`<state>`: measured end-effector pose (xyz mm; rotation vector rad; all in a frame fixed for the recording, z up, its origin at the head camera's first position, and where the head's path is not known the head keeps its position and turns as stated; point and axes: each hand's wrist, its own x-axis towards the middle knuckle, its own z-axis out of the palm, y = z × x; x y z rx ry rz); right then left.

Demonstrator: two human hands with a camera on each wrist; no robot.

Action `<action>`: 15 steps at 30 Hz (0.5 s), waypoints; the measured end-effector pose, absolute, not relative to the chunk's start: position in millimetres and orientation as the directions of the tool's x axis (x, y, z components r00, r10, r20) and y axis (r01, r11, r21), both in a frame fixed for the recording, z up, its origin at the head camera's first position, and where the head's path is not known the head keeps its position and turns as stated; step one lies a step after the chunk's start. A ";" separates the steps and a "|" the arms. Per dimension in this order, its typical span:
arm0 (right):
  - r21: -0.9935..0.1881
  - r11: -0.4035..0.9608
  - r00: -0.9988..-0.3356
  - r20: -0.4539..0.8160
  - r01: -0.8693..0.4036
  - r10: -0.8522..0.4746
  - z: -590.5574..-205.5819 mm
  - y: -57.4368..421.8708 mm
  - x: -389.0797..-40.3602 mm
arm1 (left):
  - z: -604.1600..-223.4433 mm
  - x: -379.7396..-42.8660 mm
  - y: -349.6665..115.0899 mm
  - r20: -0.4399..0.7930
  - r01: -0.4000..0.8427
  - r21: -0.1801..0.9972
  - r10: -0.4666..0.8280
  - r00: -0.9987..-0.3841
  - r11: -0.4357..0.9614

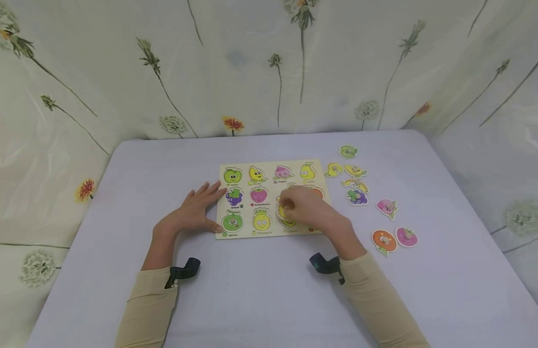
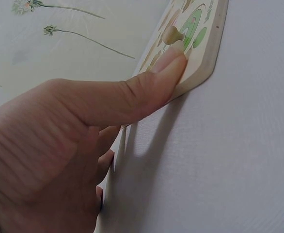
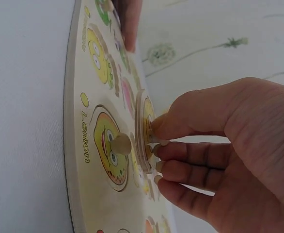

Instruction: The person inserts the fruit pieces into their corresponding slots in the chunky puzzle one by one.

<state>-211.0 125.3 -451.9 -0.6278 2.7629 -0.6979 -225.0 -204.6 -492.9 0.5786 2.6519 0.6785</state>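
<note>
The right hand [image 1: 305,208] pinches a yellow piece [image 3: 143,128] over the board [image 1: 247,212], beside the lemon [image 3: 103,145]. Fingers cover much of the piece; its fruit, and whether it touches the board, cannot be made out. The right forearm [image 1: 340,232] hides the board's lower right corner in the head view. The left hand [image 1: 192,212], fingers extended, touches the board's left edge, its thumb near the melon [image 1: 232,222]; the left wrist view cuts off most of the board.
</note>
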 end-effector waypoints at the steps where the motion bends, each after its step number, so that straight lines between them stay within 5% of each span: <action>1: -0.495 0.794 -0.882 -0.107 -0.353 -0.459 -452.4 124.4 -211.0 | -493.2 -224.9 -204.7 -0.222 0.299 0.516 0.462 -0.859 0.803; 15: -0.505 0.777 -0.865 -0.111 -0.375 -0.489 -453.9 115.0 -207.3 | -495.4 -226.7 -205.8 -0.232 0.290 0.521 0.460 -0.857 0.803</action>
